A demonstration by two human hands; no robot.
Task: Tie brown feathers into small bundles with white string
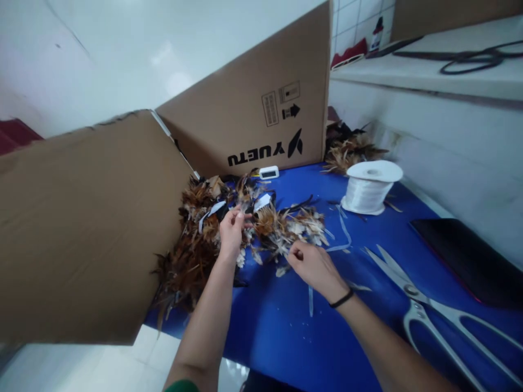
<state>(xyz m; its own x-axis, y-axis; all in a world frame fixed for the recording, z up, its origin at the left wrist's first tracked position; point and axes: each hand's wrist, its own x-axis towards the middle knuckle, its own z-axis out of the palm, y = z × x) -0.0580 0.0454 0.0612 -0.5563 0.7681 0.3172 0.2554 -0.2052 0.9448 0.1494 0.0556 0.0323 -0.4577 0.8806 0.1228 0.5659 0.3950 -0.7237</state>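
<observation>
My left hand [232,233] is over the pile of brown and black feathers [188,261], thumb and forefinger pinched together and the other fingers partly stretched. Whatever lies in that pinch is too small to make out. Curled closed, my right hand [314,265] sits at the near edge of a brown and cream feather bunch [292,226]; what its fingers hold is hidden. A dark band circles the right wrist. White tags [262,202] lie among the feathers. Thin translucent ribbon [344,231] trails across the blue table [269,332] to the right.
A white ribbon spool [370,190] stands at the right, with large scissors [412,294] and a black flat device [469,261] nearer. Cardboard panels [241,103] wall the left and back. A small white device [268,172] lies behind the feathers. More feathers [351,149] are heaped beyond the spool.
</observation>
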